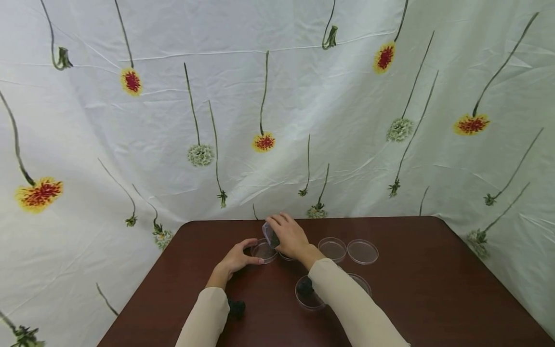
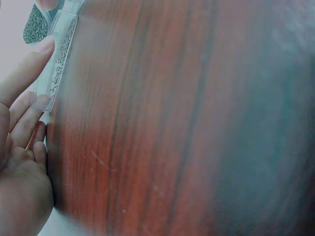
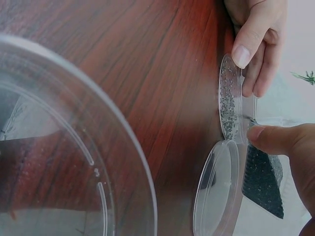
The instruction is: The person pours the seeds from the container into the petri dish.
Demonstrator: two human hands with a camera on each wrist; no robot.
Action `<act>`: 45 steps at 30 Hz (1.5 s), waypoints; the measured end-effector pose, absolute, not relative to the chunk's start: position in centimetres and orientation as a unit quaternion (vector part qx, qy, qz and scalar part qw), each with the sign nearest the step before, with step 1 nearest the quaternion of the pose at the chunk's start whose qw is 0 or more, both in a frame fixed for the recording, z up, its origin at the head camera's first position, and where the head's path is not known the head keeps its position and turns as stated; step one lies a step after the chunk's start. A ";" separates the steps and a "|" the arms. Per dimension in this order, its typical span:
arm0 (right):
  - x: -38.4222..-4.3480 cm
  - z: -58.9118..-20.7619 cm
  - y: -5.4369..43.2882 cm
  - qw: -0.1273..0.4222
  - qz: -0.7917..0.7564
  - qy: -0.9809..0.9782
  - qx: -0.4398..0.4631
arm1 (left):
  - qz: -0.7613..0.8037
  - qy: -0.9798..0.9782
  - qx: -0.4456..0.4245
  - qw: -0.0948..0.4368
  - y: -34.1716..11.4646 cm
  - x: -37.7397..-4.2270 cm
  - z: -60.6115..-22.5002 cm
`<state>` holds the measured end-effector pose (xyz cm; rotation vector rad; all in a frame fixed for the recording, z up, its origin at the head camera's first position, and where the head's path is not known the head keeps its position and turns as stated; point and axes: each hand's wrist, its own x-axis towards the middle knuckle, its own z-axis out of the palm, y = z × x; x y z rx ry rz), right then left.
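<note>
My left hand (image 1: 237,256) grips the rim of a clear petri dish (image 1: 263,260), thumb on the near side and fingers on the far side. Small dark granules (image 3: 228,101) lie scattered in that dish in the right wrist view. Above its right edge, my right hand (image 1: 293,237) holds a tilted clear plastic container (image 1: 269,233). Dark granules (image 3: 261,179) fill much of this container, and its mouth points down toward the dish. Another petri dish (image 3: 216,189) stands right beside the first, partly hidden by the right hand in the head view.
Two petri dishes (image 1: 332,249) stand to the right on the brown table (image 1: 416,279). Nearer, a dish (image 1: 310,305) bears a dark round lump (image 1: 305,286), with another dish (image 1: 362,283) partly behind the right sleeve. A dark lump (image 1: 236,308) lies by the left sleeve.
</note>
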<state>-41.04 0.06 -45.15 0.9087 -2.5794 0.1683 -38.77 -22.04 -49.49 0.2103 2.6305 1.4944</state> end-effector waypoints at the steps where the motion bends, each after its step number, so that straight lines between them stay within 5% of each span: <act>1: -41.0 -45.2 0.1 0.197 0.062 -0.923 0.324 | 0.490 0.867 0.070 0.053 -22.0 -38.8 -49.5; 33: -41.5 -45.0 -0.7 0.205 0.022 -0.927 0.313 | 0.493 0.865 0.075 0.059 -22.0 -39.0 -49.4; 45: -41.4 -44.7 -0.7 0.188 0.118 -0.933 0.284 | 0.492 0.866 0.073 0.053 -22.1 -39.2 -49.8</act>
